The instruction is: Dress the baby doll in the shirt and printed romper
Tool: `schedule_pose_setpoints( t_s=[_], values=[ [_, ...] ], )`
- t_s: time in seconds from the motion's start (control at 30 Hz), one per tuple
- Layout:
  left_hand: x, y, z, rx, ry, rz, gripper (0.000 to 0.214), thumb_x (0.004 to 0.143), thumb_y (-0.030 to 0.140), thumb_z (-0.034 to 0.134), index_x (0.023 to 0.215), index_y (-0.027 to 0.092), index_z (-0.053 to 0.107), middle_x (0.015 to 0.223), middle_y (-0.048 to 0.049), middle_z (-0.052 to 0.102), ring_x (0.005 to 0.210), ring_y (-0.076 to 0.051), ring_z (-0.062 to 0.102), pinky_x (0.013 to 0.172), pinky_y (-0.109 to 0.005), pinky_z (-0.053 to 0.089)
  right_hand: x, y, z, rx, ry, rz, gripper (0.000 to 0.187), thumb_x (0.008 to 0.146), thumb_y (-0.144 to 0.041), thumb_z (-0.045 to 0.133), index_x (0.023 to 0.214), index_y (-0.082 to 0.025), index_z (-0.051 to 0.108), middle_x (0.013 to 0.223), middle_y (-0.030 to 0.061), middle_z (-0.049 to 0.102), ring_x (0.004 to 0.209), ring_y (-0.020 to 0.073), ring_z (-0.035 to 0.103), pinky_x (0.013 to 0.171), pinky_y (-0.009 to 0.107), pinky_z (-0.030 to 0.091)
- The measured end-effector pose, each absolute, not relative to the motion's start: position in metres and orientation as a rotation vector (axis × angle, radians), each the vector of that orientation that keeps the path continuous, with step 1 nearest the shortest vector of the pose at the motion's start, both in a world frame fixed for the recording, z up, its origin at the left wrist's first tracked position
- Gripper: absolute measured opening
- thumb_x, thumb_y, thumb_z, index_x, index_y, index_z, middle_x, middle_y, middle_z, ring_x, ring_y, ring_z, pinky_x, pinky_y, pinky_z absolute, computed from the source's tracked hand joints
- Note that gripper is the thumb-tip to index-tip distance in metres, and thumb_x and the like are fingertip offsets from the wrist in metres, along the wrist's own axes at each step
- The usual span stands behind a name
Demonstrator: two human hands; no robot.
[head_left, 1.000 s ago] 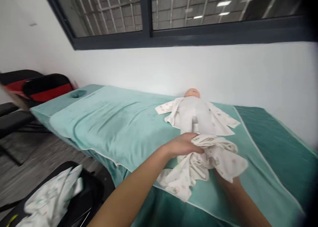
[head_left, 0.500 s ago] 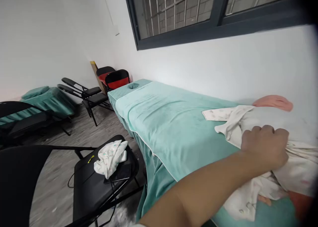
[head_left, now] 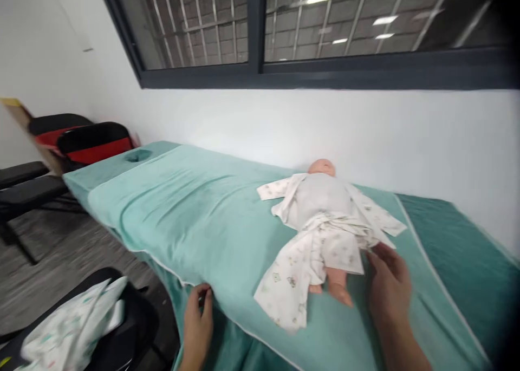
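Observation:
A baby doll [head_left: 323,193] lies on its back on the teal towel [head_left: 203,219] of a massage bed, head toward the wall. An open white printed jacket [head_left: 377,216] spreads under it. White printed trousers [head_left: 303,265] lie loosely over its legs, with bare feet [head_left: 335,290] showing. My right hand [head_left: 388,284] hovers open just right of the doll's legs, fingertips near the cloth, holding nothing. My left hand [head_left: 197,319] rests at the bed's near edge, fingers slightly curled, empty.
A black chair [head_left: 134,327] at lower left carries a crumpled white printed garment [head_left: 69,327]. Further black and red chairs [head_left: 81,141] stand at the far left by the bed's head end. A white wall and a dark-framed window [head_left: 255,73] run behind the bed.
Both hands have let go of the trousers, which now lie over the doll's legs. My left hand has dropped to the bed's edge. The view swung left and back again.

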State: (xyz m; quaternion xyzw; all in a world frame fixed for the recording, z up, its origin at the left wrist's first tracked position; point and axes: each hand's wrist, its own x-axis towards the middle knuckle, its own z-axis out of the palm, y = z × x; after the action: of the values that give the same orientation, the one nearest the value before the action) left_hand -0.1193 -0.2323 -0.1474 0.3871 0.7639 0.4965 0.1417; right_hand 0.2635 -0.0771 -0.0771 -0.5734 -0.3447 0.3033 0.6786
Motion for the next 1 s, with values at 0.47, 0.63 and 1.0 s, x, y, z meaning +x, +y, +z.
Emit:
schedule_pose_setpoints(
  t_s=[0.47, 0.63, 1.0],
  values=[
    [0.016, -0.068, -0.003, 1.762, 1.363, 1.375, 0.023, 0.091, 0.026, 0.050, 0.103, 0.022, 0.068, 0.103, -0.0055, 0.068, 0.093, -0.018, 0.062, 0.083, -0.030, 0.049, 0.232, -0.055, -0.002, -1.256, -1.488, 0.282, 0.047, 0.090, -0.043, 0.057, 0.132, -0.023, 0.052, 0.140, 0.0096, 0.053, 0.131, 0.0251, 0.046, 0.112, 0.045, 0.034],
    [0.035, -0.028, 0.004, 1.671, 1.095, 1.068, 0.025, 0.087, 0.027, 0.050, 0.095, 0.019, 0.073, 0.093, -0.0043, 0.070, 0.087, -0.018, 0.061, 0.080, -0.030, 0.046, 0.233, -0.016, 0.043, -1.472, -2.161, 0.368, 0.039, 0.088, -0.055, 0.055, 0.110, -0.023, 0.065, 0.109, 0.0085, 0.069, 0.103, 0.0287, 0.060, 0.091, 0.043, 0.042],
    [0.048, -0.024, 0.019, 1.685, 0.751, 0.983, 0.012, 0.067, 0.018, 0.066, 0.077, 0.017, 0.059, 0.090, -0.0008, 0.056, 0.075, -0.012, 0.049, 0.066, -0.024, 0.039, 0.241, -0.026, 0.082, -1.307, -2.110, 1.163, 0.021, 0.077, -0.039, 0.067, 0.084, -0.021, 0.059, 0.078, -0.0025, 0.054, 0.067, 0.0122, 0.044, 0.057, 0.024, 0.033]
  ],
)
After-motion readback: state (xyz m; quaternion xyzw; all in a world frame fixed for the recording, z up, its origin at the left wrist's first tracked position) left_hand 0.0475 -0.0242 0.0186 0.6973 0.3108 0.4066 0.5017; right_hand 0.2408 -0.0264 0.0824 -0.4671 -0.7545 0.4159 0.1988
